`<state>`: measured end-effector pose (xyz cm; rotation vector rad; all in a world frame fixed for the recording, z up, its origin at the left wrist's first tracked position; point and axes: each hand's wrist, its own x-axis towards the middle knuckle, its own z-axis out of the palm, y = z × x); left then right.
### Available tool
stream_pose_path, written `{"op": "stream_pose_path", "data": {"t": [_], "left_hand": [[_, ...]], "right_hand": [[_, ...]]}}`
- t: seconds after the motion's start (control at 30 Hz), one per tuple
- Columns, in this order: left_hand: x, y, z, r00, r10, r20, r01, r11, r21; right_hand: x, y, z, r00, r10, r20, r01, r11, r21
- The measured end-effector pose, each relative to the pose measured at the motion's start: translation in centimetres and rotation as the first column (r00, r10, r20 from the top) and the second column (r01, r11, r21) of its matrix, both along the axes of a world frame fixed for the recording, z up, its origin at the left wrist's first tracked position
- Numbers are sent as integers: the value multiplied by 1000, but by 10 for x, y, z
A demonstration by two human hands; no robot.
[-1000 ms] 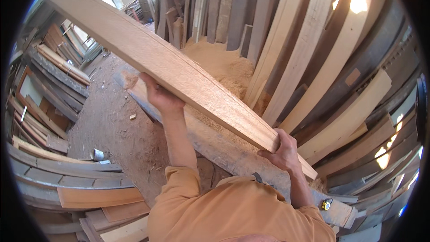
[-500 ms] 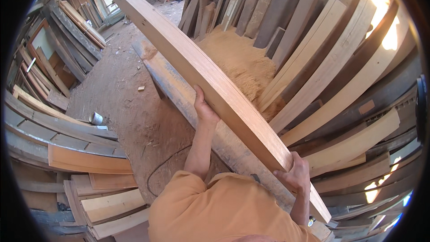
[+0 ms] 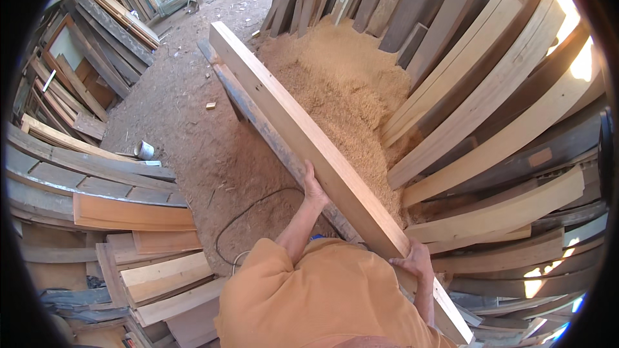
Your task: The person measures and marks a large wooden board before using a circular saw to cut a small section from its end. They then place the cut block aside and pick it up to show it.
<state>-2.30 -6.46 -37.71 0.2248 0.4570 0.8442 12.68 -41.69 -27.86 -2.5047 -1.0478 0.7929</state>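
The left grip is holding the beam from its left side, most of its fingers hiding behind the wood, while the right grip is closing around it nearer the body, thumb lying on the left face and fingers wrapping over the top. The beam is slanting from far left to near right, running along above the surface; whether the two are touching is not showing.

At the far left, a framed panel is leaning among boards. Nearer, a reddish board is lying on a stack, and pale boards are lying just nearer still. A can is resting on its side just beyond the stack. Further right, a small block is lying on the floor, and a cable is curving across it, near the left forearm. The surface is stretching beneath the beam on its left side. To the beam's right, sawdust is heaping up, spreading toward the long planks that are standing and leaning along the right.
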Motion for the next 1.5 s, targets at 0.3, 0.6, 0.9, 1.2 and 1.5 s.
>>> {"op": "stream_pose_path", "data": {"t": [0.3, 0.6, 0.9, 1.2, 1.5], "left_hand": [[-13, -29, -70, 997, -73, -13, 70, 987, -147], [-15, -24, -92, 987, -141, -76, 116, 957, -267], [-19, -6, -112, 833, -116, -541, 128, 992, -15], [-21, -12, -144, 334, 62, -940, 444, 870, 215], [-40, -18, -142, 331, 112, -937, 554, 781, 290]], "right_hand": [[-5, -13, -28, 999, 18, -37, -22, 993, -114], [-8, 6, -30, 1000, -17, -27, 10, 971, -237], [-27, 12, -75, 998, -30, 49, 41, 971, -236], [-37, 6, -130, 998, -53, 29, 58, 974, -219], [-38, 9, -124, 999, -32, -12, 29, 982, -185]]}}
